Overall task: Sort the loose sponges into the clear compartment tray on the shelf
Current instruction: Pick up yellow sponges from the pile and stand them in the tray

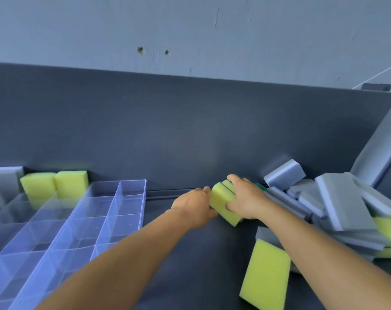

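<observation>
1. Dark shelf (pixel 190 253) carries a clear compartment tray (pixel 82 224) at its left edge.
2. Loose grey sponges (pixel 337 202) are heaped at the right edge.
3. Right hand (pixel 246 198) fingers curl around a yellow sponge (pixel 221 203) near the back edge; left hand (pixel 194 204) touches it, fingers hidden.

Four yellow foam sponges (pixel 266 274) in plain view, one clear plastic compartment tray (pixel 82 222), two bare hands (pixel 195 205) (grey sponges (pixel 344 202) at three o'clock overlap too much to count).

Yellow sponges (pixel 266 274), grey sponges (pixel 344 204), clear tray (pixel 114 220), dark grey shelf (pixel 190 253).
</observation>
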`<state>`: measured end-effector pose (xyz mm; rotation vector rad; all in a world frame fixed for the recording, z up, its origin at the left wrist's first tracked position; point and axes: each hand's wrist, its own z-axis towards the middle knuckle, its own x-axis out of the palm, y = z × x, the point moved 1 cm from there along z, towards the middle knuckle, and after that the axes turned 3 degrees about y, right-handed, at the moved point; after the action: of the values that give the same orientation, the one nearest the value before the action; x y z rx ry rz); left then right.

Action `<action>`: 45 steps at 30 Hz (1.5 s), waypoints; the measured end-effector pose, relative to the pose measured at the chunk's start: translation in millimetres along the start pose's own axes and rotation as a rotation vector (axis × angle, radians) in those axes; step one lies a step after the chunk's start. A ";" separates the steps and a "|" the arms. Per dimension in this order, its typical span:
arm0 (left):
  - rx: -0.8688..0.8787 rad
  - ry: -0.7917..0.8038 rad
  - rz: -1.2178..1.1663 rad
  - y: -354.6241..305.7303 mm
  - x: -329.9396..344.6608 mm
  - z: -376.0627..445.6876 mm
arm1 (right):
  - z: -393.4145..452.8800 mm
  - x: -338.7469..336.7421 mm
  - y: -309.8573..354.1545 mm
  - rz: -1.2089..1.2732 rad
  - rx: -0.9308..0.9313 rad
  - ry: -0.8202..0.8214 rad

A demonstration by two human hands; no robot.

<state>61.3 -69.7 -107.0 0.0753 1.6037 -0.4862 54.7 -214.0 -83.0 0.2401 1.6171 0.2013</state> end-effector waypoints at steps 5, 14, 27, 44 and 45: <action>0.033 -0.152 -0.234 5.3 -21.9 -10.2 | -14.8 -12.1 13.0 0.306 -0.140 -0.001; -0.016 -0.379 -0.288 28.7 -64.9 -59.9 | -33.2 -20.6 61.4 0.542 -0.378 0.013; -0.122 -0.368 -0.242 124.1 -122.4 -153.8 | -49.8 -15.3 178.0 0.665 -0.501 -0.158; -0.164 -0.438 -0.061 268.3 -163.5 -229.3 | -72.1 30.4 307.2 0.428 -0.435 -0.306; -0.153 -0.434 -0.075 271.3 -161.6 -227.2 | -70.7 32.9 310.3 0.416 -0.437 -0.303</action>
<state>-43.5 294.5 -19.0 -0.1950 1.2142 -0.4033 -7.7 94.5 -25.1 0.2519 1.1733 0.7896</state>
